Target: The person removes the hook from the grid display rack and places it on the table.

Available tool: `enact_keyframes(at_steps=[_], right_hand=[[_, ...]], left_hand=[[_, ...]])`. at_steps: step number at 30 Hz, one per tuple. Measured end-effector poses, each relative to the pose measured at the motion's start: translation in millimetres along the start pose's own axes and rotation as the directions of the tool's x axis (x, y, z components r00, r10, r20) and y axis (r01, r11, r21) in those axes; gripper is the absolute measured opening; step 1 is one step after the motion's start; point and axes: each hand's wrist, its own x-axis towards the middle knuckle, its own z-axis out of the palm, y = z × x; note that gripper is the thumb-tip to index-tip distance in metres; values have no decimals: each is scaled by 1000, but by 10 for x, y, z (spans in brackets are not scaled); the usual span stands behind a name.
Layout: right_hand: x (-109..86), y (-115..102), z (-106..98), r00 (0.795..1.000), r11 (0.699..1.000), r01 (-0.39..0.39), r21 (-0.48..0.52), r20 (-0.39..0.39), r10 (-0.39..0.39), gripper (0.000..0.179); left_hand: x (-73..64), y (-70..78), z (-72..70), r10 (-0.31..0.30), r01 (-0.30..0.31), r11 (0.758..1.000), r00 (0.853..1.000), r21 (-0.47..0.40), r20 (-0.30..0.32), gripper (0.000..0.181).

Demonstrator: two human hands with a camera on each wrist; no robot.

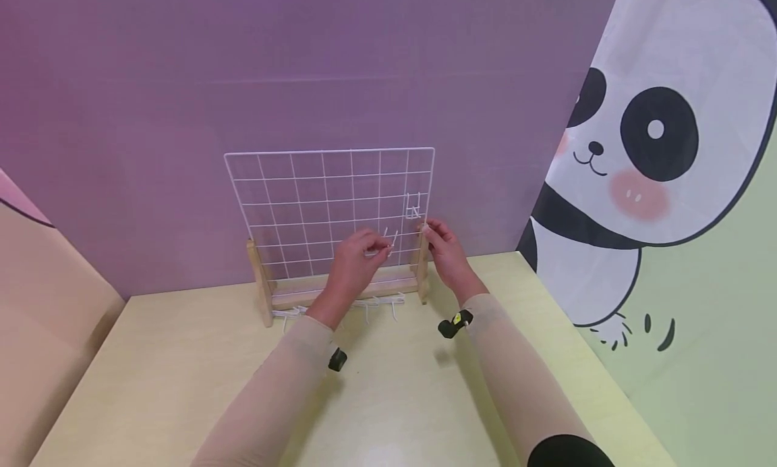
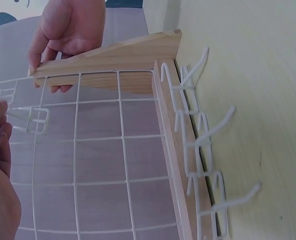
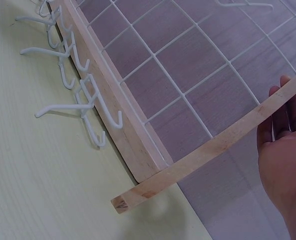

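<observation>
A white wire grid panel (image 1: 330,150) stands upright in a wooden stand (image 1: 260,285). My left hand (image 1: 353,261) pinches a white wire hook (image 2: 47,120) in front of the grid's lower right part. Its far end is partly hidden by the fingers. Another white hook (image 1: 413,212) hangs on the grid near the right edge, above both hands. With fingers bent around it, my right hand (image 1: 446,251) grips the upper end of the stand's right upright (image 3: 207,150).
Several white wire hooks (image 3: 63,107) lie in a row along the stand's front crossbar, their prongs pointing toward me. The pale wooden table (image 1: 394,413) meets a purple backdrop (image 1: 328,109) behind the grid. A panda picture (image 1: 662,204) covers the right wall.
</observation>
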Motion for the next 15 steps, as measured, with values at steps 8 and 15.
enact_keyframes(at_steps=[8, 15], right_hand=[[24, 15, -28, 1000, 999, 17, -33, 12, -16, 35], [11, 17, -21, 1000, 999, -4, -38, 5, 4, 28]], left_hand=[[-52, -2, -112, 40, -41, 998, 999, 42, 30, 7], [-112, 13, -237, 115, -119, 987, 992, 108, 49, 7]])
